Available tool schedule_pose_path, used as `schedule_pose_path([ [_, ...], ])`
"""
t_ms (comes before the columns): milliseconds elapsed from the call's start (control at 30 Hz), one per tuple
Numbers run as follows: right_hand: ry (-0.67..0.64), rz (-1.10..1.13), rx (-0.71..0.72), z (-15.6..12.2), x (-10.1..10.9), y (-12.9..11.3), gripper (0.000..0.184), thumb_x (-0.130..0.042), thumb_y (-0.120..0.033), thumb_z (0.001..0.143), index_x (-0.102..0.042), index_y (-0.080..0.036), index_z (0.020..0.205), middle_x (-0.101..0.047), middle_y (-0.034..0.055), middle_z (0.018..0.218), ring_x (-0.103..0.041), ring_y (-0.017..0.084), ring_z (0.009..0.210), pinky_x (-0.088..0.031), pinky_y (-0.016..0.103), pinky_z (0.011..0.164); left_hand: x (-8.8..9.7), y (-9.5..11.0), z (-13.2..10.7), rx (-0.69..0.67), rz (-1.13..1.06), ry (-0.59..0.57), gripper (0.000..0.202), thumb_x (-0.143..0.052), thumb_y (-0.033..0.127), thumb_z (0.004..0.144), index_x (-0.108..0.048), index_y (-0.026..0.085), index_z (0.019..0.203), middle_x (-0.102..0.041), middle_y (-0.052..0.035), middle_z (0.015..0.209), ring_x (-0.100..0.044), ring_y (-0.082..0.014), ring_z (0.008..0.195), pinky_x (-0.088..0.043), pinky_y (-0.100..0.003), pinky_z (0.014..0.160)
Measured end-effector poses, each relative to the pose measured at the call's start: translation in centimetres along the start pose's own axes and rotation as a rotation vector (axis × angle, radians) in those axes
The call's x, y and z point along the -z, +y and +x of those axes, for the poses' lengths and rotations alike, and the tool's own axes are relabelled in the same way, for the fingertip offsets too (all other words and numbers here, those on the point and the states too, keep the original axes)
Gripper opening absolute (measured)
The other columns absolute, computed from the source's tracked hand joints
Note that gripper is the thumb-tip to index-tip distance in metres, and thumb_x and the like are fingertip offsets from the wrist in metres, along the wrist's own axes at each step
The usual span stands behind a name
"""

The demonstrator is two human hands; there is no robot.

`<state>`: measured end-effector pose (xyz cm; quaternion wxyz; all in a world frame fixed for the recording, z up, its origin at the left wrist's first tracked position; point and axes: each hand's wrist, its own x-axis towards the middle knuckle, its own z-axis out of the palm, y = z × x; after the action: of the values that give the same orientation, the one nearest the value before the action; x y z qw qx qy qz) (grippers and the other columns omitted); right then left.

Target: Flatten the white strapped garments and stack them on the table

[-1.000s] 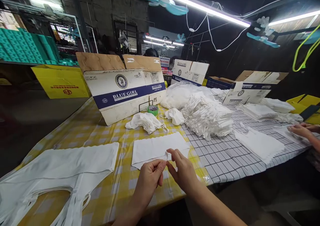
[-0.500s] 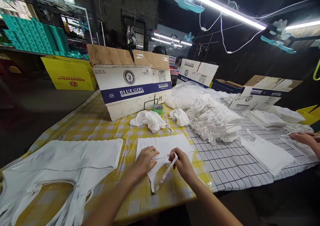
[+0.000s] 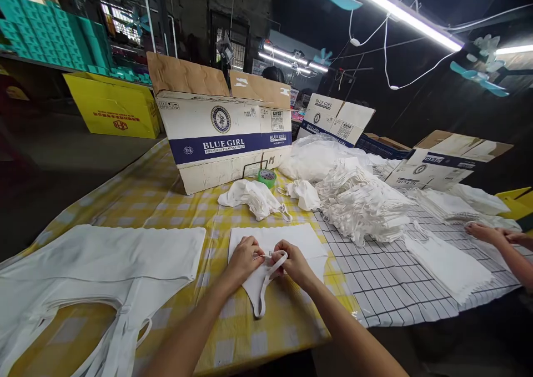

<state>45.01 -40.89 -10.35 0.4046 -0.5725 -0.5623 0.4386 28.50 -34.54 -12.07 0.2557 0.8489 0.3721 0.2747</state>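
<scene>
A small white fabric piece [image 3: 291, 240] with a strap loop lies flat on the yellow checked tablecloth [image 3: 158, 205] in front of me. My left hand [image 3: 244, 259] presses on its near left part, fingers curled on the cloth. My right hand [image 3: 293, 261] pinches the white strap [image 3: 266, 280], which loops down toward the table's near edge. The two hands almost touch over the fabric.
A larger pile of white strapped fabric [image 3: 104, 266] lies at the left. Crumpled pieces [image 3: 252, 196], green tape [image 3: 267, 177] and a Blue Girl carton [image 3: 225, 138] sit behind. A tall stack of white pieces [image 3: 366, 205] stands at the right; another person's hands [image 3: 491, 234] work there.
Both hands have come closer together on the fabric piece. The strap held by my right hand has been drawn in toward my left hand. The camera has tilted slightly.
</scene>
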Motion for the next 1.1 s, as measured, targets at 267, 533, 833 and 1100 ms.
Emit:
schedule_pose_path([
  [267, 0.047, -0.297, 0.135, 1.9, -0.5, -0.2, 0.003, -0.049, -0.017, 0.069, -0.051, -0.017, 0.071, -0.050, -0.0034, 0.061, -0.042, 0.010, 0.058, -0.033, 0.020, 0.053, -0.4, -0.6, 0.2, 0.025, -0.094, 0.054, 0.032, -0.055, 0.047, 0.077, -0.069, 0.019, 0.067, -0.055, -0.0047, 0.083, -0.047, -0.0198, 0.086, -0.040, -0.031, 0.077],
  [533, 0.008, -0.459, 0.211, 2.6, -0.7, -1.0, 0.007, -0.050, -0.012, 0.066, -0.051, -0.018, 0.069, -0.055, -0.0019, 0.064, -0.045, 0.012, 0.061, -0.032, 0.021, 0.055, -0.6, -0.7, 0.1, 0.024, -0.089, 0.072, 0.036, -0.052, 0.049, 0.079, -0.068, 0.019, 0.066, -0.056, -0.0051, 0.081, -0.047, -0.0203, 0.085, -0.040, -0.032, 0.075],
  [833, -0.029, -0.568, 0.308, 3.0, -0.7, -0.8, 0.010, -0.049, -0.009, 0.066, -0.050, -0.018, 0.070, -0.056, -0.0013, 0.067, -0.046, 0.012, 0.062, -0.032, 0.021, 0.057, -0.6, -0.8, 0.1, 0.023, -0.074, 0.077, 0.034, -0.051, 0.045, 0.080, -0.067, 0.018, 0.066, -0.056, -0.0048, 0.079, -0.047, -0.0201, 0.086, -0.039, -0.031, 0.074],
  [1100, -0.074, -0.685, 0.397, 3.7, -0.8, -0.6, 0.016, -0.045, -0.003, 0.065, -0.045, -0.018, 0.068, -0.051, -0.0018, 0.069, -0.044, 0.011, 0.062, -0.031, 0.020, 0.058, -0.5, -0.7, 0.1, 0.052, -0.078, 0.062, 0.020, -0.060, 0.034, 0.074, -0.066, 0.018, 0.064, -0.057, -0.0046, 0.078, -0.049, -0.0201, 0.087, -0.039, -0.030, 0.075],
])
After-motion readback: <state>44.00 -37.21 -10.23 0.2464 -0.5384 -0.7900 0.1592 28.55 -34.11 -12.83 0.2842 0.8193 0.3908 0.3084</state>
